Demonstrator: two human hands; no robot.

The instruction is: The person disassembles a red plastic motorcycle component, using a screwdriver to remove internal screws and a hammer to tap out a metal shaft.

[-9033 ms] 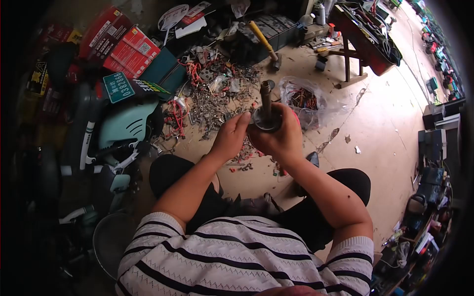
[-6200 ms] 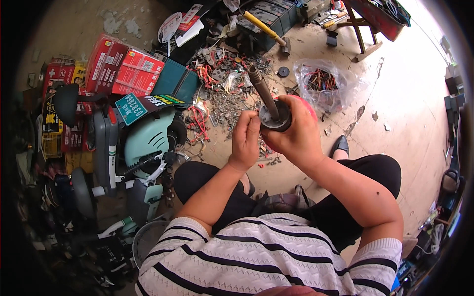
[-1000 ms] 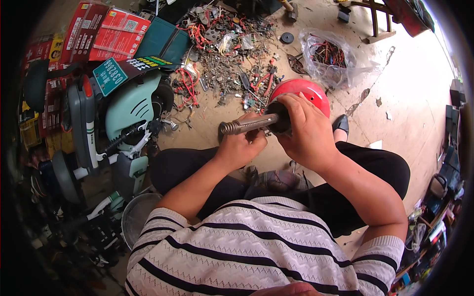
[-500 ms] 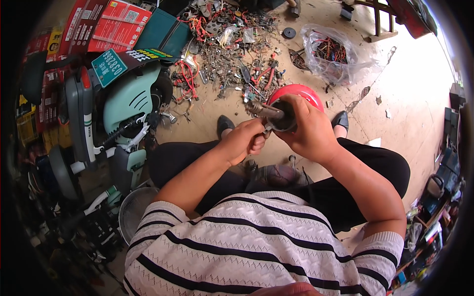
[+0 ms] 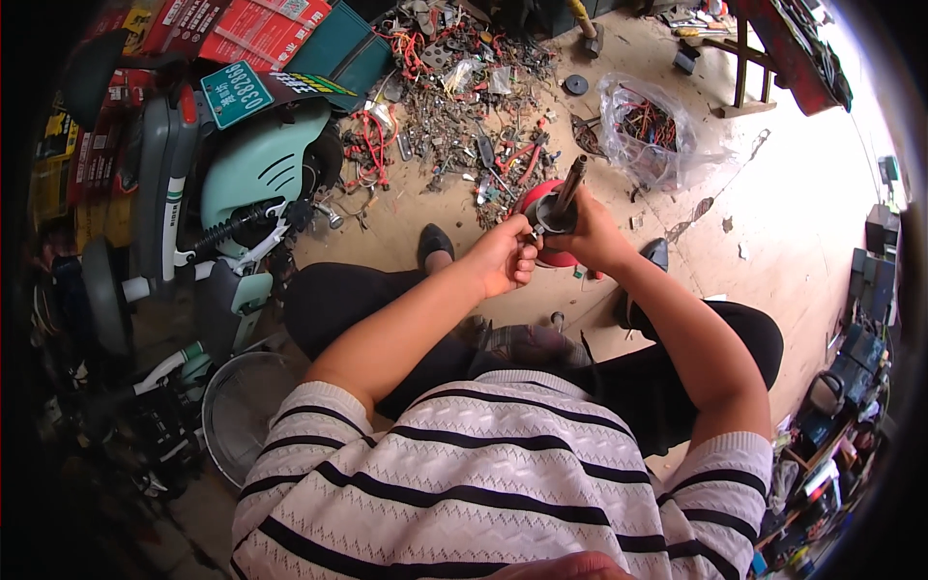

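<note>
My right hand (image 5: pixel 595 232) is wrapped round the side of a grey cup-shaped metal part (image 5: pixel 554 215). A brown metal shaft (image 5: pixel 573 180) stands out of that part, tilted up and away. My left hand (image 5: pixel 506 257) is closed, its fingers curled and thumb pressed near the part's left rim; what the fingertips pinch is too small to make out. Just behind and below lies something round and red (image 5: pixel 530 197), mostly hidden by the part and my right hand. I cannot tell whether it is joined to the grey part.
Loose hardware and wires (image 5: pixel 464 106) are heaped ahead. Right of them sit a clear bag of wires (image 5: pixel 643 121), a black disc (image 5: pixel 575 85) and a hammer (image 5: pixel 587 34). A light-green scooter (image 5: pixel 246 184) stands at left, a metal basin (image 5: pixel 227 416) near my left elbow.
The shaft has swung from pointing left to pointing up and slightly right. The red round thing shows farther left and less of it is visible. Both hands stay at the grey part.
</note>
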